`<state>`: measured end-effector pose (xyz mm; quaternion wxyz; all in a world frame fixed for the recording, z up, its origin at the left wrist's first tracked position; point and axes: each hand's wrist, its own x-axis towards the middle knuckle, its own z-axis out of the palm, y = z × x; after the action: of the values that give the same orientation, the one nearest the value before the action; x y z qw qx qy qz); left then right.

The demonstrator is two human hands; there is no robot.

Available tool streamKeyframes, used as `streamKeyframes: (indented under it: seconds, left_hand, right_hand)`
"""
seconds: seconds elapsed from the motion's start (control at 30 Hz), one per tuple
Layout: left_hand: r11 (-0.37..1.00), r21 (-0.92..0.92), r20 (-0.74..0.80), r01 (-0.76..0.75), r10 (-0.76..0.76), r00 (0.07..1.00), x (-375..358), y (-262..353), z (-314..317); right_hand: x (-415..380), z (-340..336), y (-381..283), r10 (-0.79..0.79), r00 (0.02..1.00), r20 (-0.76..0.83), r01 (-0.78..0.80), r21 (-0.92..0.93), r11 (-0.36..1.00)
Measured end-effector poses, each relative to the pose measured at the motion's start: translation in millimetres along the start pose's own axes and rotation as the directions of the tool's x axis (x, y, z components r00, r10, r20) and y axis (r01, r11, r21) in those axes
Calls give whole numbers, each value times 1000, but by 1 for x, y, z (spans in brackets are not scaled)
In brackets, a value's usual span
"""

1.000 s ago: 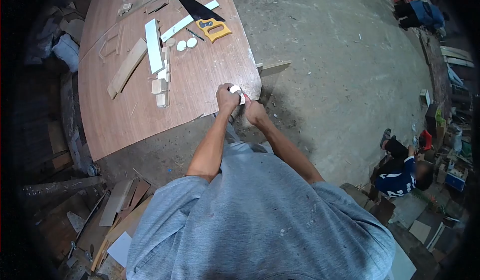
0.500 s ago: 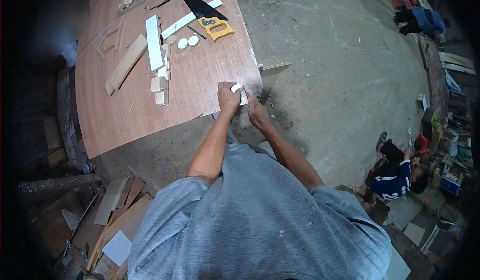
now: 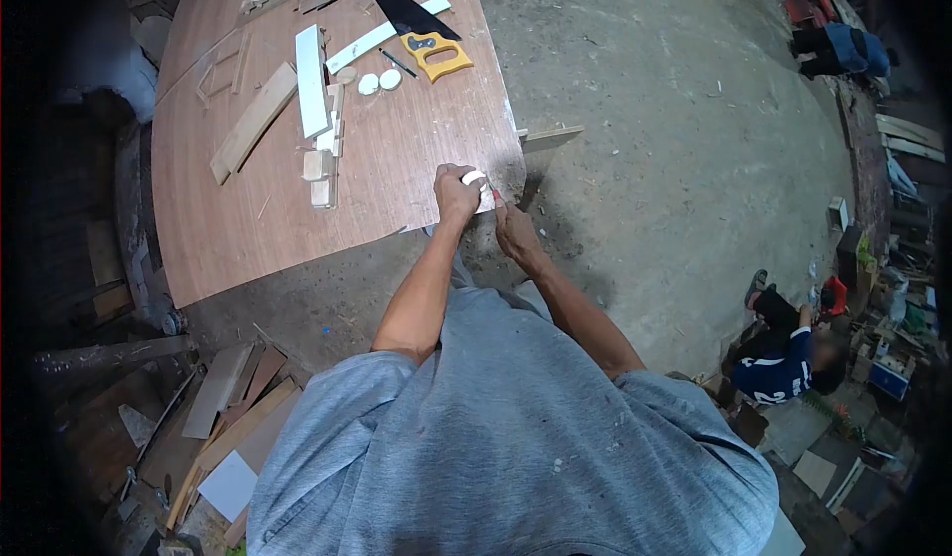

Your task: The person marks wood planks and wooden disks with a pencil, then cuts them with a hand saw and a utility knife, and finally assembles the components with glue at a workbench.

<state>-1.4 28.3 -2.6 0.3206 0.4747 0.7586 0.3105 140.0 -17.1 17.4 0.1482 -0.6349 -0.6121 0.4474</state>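
Close to the near right corner of the table, my left hand [image 3: 455, 197] is closed around a small white round disc [image 3: 474, 176]. My right hand [image 3: 519, 236] grips a small red tool [image 3: 499, 198] whose tip points at the disc; its exact kind is too small to make out. Farther up the table lie two more white discs [image 3: 380, 82], a handsaw [image 3: 436, 56] with a yellow handle, and a dark pencil-like stick [image 3: 398, 62].
White strips [image 3: 311, 82], a bare wooden board [image 3: 254, 123] and small blocks [image 3: 318, 165] lie on the brown table [image 3: 238, 248]. A piece of wood [image 3: 552, 136] juts past its right edge. Scrap boards [image 3: 220, 389] lie at lower left. A person [image 3: 778, 372] sits at right; another [image 3: 843, 50] bends farther off.
The view has shifted slightly. My right hand with the red tool has drawn back a little toward me, while my left hand keeps its hold on the disc.
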Motion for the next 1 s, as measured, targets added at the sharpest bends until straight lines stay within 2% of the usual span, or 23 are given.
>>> streamKeyframes:
  seconds: [0.07,0.17,0.23,0.27,0.3,0.33,0.4,0.47,0.53,0.67,0.73,0.83,0.93,1.0]
  left_hand:
    - [1000,-5,9,6,-6,1000,-1,0,0]
    - [1000,25,18,-7,7,1000,0,3,-2]
    - [1000,26,21,-14,13,1000,-5,1,-3]
    - [999,21,12,-39,39,999,-3,4,-4]
    - [998,8,59,-55,54,997,-2,1,-6]
    - [998,6,58,-65,64,996,-2,-1,-6]
    - [993,-23,32,-117,118,992,-9,-1,-9]
    - [994,-25,21,-110,110,994,-15,9,-13]
    - [974,83,105,-211,202,974,-17,11,-18]
    - [983,6,122,-184,182,976,-16,1,-14]
    - [952,87,69,-295,289,955,-14,-2,-14]
    - [976,1,-1,-218,218,976,-12,-4,-11]
    - [989,11,-28,-149,149,988,-9,-6,-10]
    - [995,29,-23,-98,99,995,-7,-4,-8]
  right_hand:
    - [1,-1,0,-25,1000,2,25,2,1000]
    - [12,14,15,44,999,-2,-45,-57,997]
    - [6,20,17,3,992,-126,-9,-42,999]
    - [6,17,18,4,991,-131,-10,-41,999]
    - [8,10,18,162,986,30,-164,164,973]
    - [10,3,17,274,937,218,-335,333,881]
    - [9,-1,16,255,953,161,-296,334,895]
    - [6,-2,18,239,965,108,-261,331,907]
    - [0,-10,6,64,998,-4,-62,169,984]
    - [0,-8,2,-25,1000,3,24,176,984]
    - [6,1,8,-42,998,-49,47,103,994]
    - [8,2,11,12,998,-69,-2,142,990]
    - [8,5,11,-53,993,-107,65,115,991]
    - [7,7,12,-31,996,-87,37,69,997]
